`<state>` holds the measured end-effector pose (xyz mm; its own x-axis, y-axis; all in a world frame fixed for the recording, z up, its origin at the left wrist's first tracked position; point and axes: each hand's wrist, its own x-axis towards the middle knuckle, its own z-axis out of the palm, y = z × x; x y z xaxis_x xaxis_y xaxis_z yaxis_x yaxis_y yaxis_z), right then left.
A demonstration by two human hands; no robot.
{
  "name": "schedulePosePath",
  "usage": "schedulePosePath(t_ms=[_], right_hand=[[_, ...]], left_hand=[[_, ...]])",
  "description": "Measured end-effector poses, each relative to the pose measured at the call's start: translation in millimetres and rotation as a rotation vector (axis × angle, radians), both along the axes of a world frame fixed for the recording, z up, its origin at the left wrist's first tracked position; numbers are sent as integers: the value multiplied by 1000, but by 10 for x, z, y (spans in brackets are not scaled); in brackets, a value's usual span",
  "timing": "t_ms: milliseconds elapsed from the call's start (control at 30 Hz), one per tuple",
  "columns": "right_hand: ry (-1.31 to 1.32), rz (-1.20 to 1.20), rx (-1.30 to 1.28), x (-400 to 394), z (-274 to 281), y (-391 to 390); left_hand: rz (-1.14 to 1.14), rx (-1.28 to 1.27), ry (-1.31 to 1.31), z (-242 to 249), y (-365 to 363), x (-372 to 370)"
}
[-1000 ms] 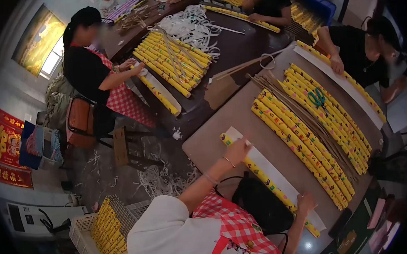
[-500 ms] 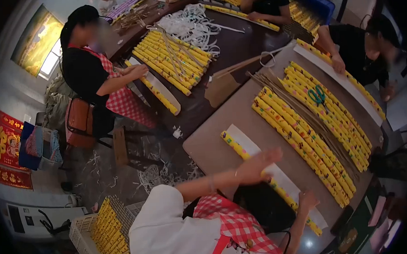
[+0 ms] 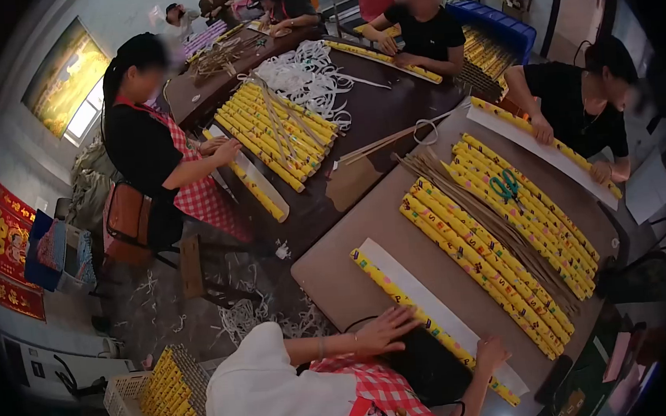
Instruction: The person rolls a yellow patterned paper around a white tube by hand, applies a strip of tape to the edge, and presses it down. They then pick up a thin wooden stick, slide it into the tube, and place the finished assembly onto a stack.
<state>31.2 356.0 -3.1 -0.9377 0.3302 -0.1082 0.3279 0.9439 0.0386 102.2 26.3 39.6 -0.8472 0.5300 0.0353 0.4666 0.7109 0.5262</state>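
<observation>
Red banners [image 3: 5,262] hang on the wall at the far left, and a white crate [image 3: 123,411] below them, nearer the camera, holds yellow patterned tubes standing close together. Next comes a co-worker in a red-checked apron [image 3: 202,189], with both hands at a yellow tube along the edge of a dark table [image 3: 377,117]; a bundle of tubes [image 3: 275,135] lies on that table, and a heap of white ribbon [image 3: 302,76] sits just beyond it. In the lower middle, the wearer's left hand [image 3: 390,329] is flat with its fingers a little spread, the fingertips at the near side of a yellow tube [image 3: 438,333]. That tube lies aslant on the brownish table [image 3: 325,266], along the near edge of a white strip [image 3: 434,297]. The right hand [image 3: 492,353] is at the tube's lower part, fingers bent over it — whether they pinch the tube or the strip I cannot tell. Farther right lie a row of tubes [image 3: 489,271], thin brown strips [image 3: 494,225] and another row with green scissors [image 3: 505,186] on top. At the far right, a co-worker in black [image 3: 571,106] bends over another tube.
</observation>
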Motion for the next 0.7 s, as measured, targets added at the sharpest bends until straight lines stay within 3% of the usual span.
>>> schedulePosePath(t_ms=[67,100,167,233,267,400,467,500,567,600,700], right_hand=[[-135,0,-69,-47,204,-112],[-166,3,-66,-14,130,-96],[-45,17,48,-4,-94,0],[-50,21,41,25,-191,-35],[-21,29,52,19,-160,20],[-42,16,-3,5,-31,-27],[-57,-21,12,1,105,-130],[-77,-42,-13,-20,204,-168],[-35,-45,-18,-107,150,-143],[-46,-43,-5,-22,99,-134],[-41,-63,-79,-26,167,-183]], left_hand=[[145,-2,-56,194,-17,-588],[224,52,188,162,-10,-960],[524,220,267,247,48,-1601],[677,131,265,164,101,-1997],[686,140,251,174,126,-1888],[268,111,203,409,186,-968],[62,182,201,105,155,-267],[14,178,74,54,104,8],[33,65,-23,9,49,28],[112,116,114,-91,43,-214],[279,79,296,220,91,-1289]])
